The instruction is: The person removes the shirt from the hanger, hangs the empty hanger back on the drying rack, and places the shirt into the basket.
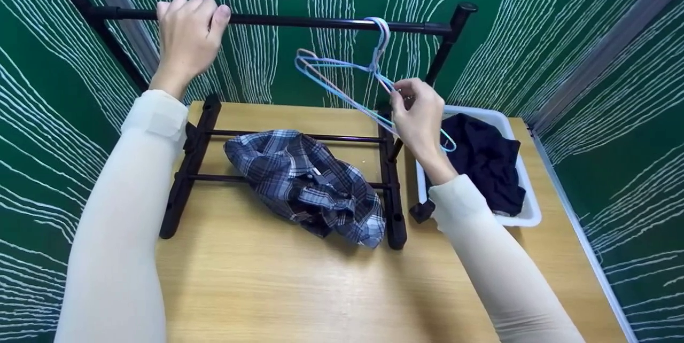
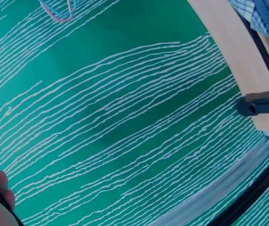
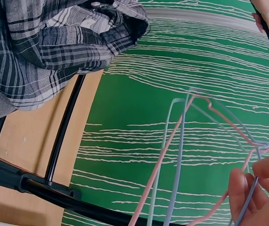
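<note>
My left hand (image 1: 187, 36) grips the top rail (image 1: 299, 21) of a black clothes rack near its left end; in the left wrist view only its fingers show at the lower left edge. Thin hangers in pink, light green and bluish purple (image 3: 177, 165) hang together by their hooks near the rail's right end. My right hand (image 1: 419, 113) pinches the right sloping arm of a hanger (image 1: 336, 89); in the right wrist view a bluish-purple wire runs between thumb and fingers. Below, a crumpled plaid shirt (image 1: 315, 188) lies across the rack's lower bars.
Right of the rack, a white basket (image 1: 529, 204) holds dark cloth (image 1: 481, 166). The rack's black feet (image 1: 395, 209) stand on a wooden table (image 1: 299, 289). Green walls with white wavy lines enclose the table at the back and sides.
</note>
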A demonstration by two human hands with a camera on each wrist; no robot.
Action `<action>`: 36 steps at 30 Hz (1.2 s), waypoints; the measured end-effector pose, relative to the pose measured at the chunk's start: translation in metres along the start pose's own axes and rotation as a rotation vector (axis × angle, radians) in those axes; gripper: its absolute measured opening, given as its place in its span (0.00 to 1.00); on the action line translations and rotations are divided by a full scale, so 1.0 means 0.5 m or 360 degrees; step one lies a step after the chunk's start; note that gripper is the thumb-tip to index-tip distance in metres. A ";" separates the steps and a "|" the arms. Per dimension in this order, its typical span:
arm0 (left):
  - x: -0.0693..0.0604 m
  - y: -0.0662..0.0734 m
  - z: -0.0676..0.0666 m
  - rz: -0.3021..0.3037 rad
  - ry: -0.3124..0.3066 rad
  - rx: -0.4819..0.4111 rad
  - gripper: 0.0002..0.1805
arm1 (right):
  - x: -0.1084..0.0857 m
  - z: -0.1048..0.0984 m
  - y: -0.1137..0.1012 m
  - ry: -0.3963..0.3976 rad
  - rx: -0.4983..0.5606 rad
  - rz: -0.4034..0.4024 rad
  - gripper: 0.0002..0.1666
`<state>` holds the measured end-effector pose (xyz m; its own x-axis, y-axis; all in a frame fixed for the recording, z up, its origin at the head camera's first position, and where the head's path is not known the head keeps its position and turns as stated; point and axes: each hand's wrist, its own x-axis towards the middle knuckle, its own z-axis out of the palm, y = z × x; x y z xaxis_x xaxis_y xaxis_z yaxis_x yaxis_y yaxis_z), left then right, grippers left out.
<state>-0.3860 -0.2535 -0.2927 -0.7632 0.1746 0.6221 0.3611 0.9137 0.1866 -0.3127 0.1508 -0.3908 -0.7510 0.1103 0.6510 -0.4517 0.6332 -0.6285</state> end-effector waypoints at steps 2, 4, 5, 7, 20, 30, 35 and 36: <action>0.000 0.001 -0.001 0.0000 -0.0001 0.0004 0.33 | -0.002 -0.005 0.000 -0.0018 0.0000 -0.0014 0.07; -0.001 0.001 -0.001 0.0001 -0.0008 0.0006 0.33 | -0.005 -0.010 -0.001 -0.0042 0.0004 -0.0028 0.08; -0.001 0.001 -0.001 0.0004 -0.0012 0.0006 0.33 | -0.007 -0.013 -0.001 -0.0051 0.0013 -0.0030 0.09; -0.001 0.000 -0.002 0.0012 -0.0022 -0.0004 0.33 | -0.010 -0.020 -0.001 -0.0070 0.0019 -0.0045 0.10; -0.098 -0.002 0.019 0.0248 0.0517 -0.0252 0.16 | -0.049 -0.073 -0.048 -0.0321 0.0116 -0.0259 0.21; -0.206 -0.017 0.086 0.0259 -0.0044 -0.0272 0.19 | -0.117 -0.068 -0.086 -0.0519 0.0388 -0.0252 0.33; -0.253 -0.021 0.129 0.0105 -0.0285 -0.0339 0.31 | -0.166 -0.042 -0.079 -0.0653 0.0519 -0.0072 0.40; -0.262 -0.022 0.139 0.0080 -0.0330 -0.0354 0.34 | -0.176 -0.037 -0.076 -0.0673 0.0521 -0.0042 0.41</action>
<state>-0.3274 -0.2611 -0.4288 -0.8263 0.3097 0.4705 0.4922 0.8031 0.3359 -0.2205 0.1311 -0.4165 -0.8352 -0.2636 0.4826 -0.5491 0.3518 -0.7582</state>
